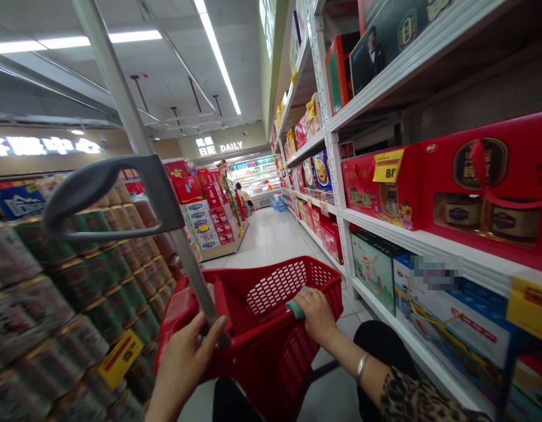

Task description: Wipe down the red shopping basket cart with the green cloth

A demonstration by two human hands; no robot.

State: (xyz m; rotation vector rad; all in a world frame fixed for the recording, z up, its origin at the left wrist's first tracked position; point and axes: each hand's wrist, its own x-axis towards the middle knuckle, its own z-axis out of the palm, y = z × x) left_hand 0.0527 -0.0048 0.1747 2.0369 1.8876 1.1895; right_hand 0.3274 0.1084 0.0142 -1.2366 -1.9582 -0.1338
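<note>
A red plastic shopping basket with a perforated wall stands low in front of me, between my knees. From its near left side rises a long grey metal pole, carrying a dark grey loop handle higher up. My left hand is closed round the pole's lower end. Over the basket's right rim, my right hand grips a small folded teal cloth; the cloth lies at the rim. Inside the basket's left end a lighter item shows in part, its kind unclear.
White shelves line the right side, bearing red gift boxes and a blue-and-white carton. Stacked packs of cans crowd the left. A tiled aisle leads to a distant person and lit chiller shelves.
</note>
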